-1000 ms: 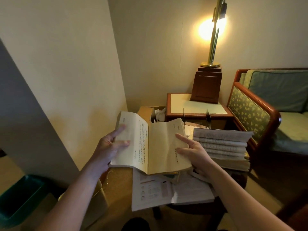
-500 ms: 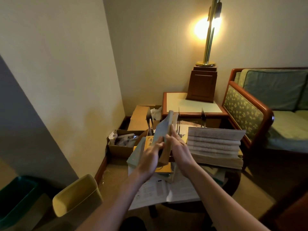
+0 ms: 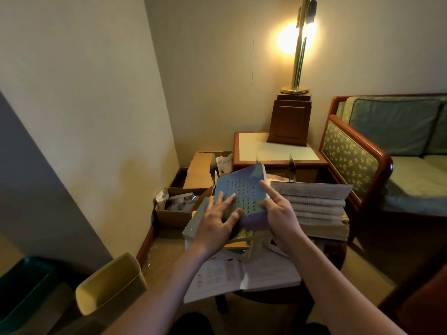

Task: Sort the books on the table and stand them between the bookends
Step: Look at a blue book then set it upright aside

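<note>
Holding blue book (image 3: 244,189) tilted above mid-bench (image 3: 337,256), likely to read its cover for sorting; pressing with flat, straight-fingered left hand (image 3: 215,226), gripping near edge with right hand (image 3: 280,216), short of bookends (image 3: 291,166) at far edge.

Your left hand (image 3: 216,222): forearm raised, fingers spread flat against the book (image 3: 242,189). Your right hand (image 3: 280,217): index straight, other fingers curled on its right edge.

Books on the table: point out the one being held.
The blue-covered book, tilted up, the left hand flat on its cover and the right hand gripping its edge. The white stack and the open booklet lie flat.
</note>
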Demonstrator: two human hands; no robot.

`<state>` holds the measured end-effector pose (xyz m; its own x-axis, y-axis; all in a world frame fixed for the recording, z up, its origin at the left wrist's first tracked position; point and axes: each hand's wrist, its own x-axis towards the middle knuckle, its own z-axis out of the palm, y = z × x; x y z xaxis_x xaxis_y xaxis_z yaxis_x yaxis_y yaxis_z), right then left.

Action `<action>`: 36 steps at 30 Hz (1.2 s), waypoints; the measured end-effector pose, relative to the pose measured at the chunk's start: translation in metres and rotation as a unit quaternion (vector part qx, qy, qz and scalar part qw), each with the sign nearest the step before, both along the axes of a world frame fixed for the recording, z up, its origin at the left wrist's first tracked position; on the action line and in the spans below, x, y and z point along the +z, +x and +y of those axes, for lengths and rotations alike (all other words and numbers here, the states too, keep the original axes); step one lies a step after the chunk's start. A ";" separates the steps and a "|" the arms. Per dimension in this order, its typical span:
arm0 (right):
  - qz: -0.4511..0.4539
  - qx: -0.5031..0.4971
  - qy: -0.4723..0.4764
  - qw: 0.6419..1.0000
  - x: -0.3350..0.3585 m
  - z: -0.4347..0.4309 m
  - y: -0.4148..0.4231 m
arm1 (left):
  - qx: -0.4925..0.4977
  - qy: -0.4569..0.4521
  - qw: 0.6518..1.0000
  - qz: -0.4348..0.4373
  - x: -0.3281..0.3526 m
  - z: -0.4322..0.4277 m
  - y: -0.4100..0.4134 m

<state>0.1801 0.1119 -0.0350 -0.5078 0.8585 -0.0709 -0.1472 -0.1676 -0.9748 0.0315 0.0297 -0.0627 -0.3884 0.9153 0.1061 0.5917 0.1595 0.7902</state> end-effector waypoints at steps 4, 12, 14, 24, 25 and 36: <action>0.059 0.031 -0.058 0.996 0.004 0.004 0.011 | 0.033 -0.002 0.995 -0.092 0.015 -0.002 -0.008; -0.008 0.051 -0.012 0.999 0.019 0.002 0.006 | 0.010 0.098 0.942 -0.321 0.033 0.000 -0.009; -0.001 0.040 0.023 0.999 0.026 0.003 0.006 | 0.002 0.123 0.935 -0.333 0.039 -0.002 -0.004; 0.139 0.075 -0.050 0.986 0.047 -0.009 0.011 | -0.090 0.151 0.860 -0.479 0.061 -0.009 0.001; 0.111 0.063 -0.030 0.991 0.049 -0.007 0.013 | -0.089 0.147 0.880 -0.443 0.061 -0.011 -0.001; 0.136 0.073 -0.087 0.984 0.046 0.002 0.018 | -0.108 0.116 0.881 -0.446 0.062 -0.012 0.006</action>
<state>0.1986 0.1144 0.0112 -0.6455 0.7618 -0.0548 -0.3603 -0.3669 -0.8576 0.0374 0.0174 -0.0006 -0.2317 0.9719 0.0413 -0.2838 -0.1081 0.9528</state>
